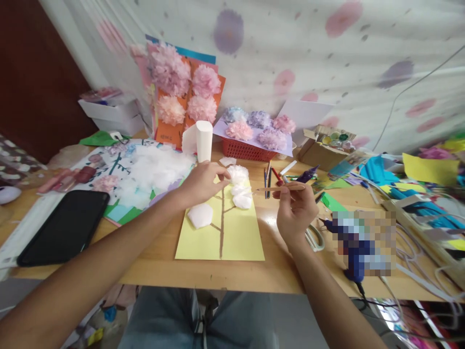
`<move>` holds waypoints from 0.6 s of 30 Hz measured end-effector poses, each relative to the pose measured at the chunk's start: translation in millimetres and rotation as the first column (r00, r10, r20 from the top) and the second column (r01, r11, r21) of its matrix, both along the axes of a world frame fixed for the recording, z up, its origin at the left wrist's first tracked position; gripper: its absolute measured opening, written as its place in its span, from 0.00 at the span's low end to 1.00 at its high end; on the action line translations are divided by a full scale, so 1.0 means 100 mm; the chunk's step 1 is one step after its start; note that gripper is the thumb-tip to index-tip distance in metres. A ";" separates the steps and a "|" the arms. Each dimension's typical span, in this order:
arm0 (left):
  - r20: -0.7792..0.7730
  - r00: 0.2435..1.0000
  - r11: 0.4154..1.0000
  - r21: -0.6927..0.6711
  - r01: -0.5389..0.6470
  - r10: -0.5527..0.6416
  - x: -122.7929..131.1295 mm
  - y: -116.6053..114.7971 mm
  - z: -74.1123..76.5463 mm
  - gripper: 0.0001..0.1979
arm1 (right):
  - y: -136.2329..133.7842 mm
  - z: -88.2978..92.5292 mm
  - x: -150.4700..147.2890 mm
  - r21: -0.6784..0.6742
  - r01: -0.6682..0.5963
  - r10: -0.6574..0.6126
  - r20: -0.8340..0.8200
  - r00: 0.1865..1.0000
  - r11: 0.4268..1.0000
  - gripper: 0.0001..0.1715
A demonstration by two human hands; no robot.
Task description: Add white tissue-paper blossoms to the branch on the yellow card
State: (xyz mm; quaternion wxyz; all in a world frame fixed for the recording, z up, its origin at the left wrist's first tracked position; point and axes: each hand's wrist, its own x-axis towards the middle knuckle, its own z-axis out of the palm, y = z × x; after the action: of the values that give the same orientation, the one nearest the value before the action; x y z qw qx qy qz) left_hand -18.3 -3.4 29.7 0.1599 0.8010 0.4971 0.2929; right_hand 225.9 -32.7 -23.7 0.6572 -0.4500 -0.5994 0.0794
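A yellow sheet of paper lies on the table with a brown tree trunk and branches drawn on it. White tissue paper puffs sit along its upper right side, and a flat piece of white tissue rests at its left. My left hand reaches over the sheet's top, thumb and forefinger close together at the edge of the uppermost tissue puff. Between the fingers of my right hand is a thin wooden pencil, its tip pointing left toward the puffs.
A white bottle stands behind the sheet. Left lie a black tablet and a cotton-covered picture. Tissue flowers top a red basket. To the right are pens, a blue glue gun, cables and paper scraps.
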 end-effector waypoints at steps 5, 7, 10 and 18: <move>-0.325 0.922 0.957 0.121 0.262 -0.211 0.40 0.13 -0.12 0.09 | -0.02 0.02 0.00 -0.014 0.034 -0.034 0.016 0.999 0.999 0.08; -0.455 0.864 0.939 0.145 0.313 -0.218 0.51 0.19 -0.16 0.09 | -0.04 0.02 -0.01 -0.025 0.025 -0.025 0.034 0.999 0.999 0.07; -0.559 0.802 0.923 0.156 0.351 -0.210 0.62 0.27 -0.19 0.09 | -0.06 0.00 -0.01 -0.022 0.010 -0.009 0.053 0.999 1.000 0.06; -0.543 0.812 0.932 0.136 0.337 -0.215 0.65 0.37 -0.17 0.11 | -0.06 -0.01 0.03 -0.022 0.017 -0.015 0.054 0.998 1.000 0.05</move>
State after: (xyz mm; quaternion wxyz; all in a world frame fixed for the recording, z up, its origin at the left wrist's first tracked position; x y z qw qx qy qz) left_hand 46.6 34.0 12.6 -0.0311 0.9266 0.3629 0.0938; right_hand 228.6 -38.4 -24.8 0.6364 -0.4641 -0.6123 0.0688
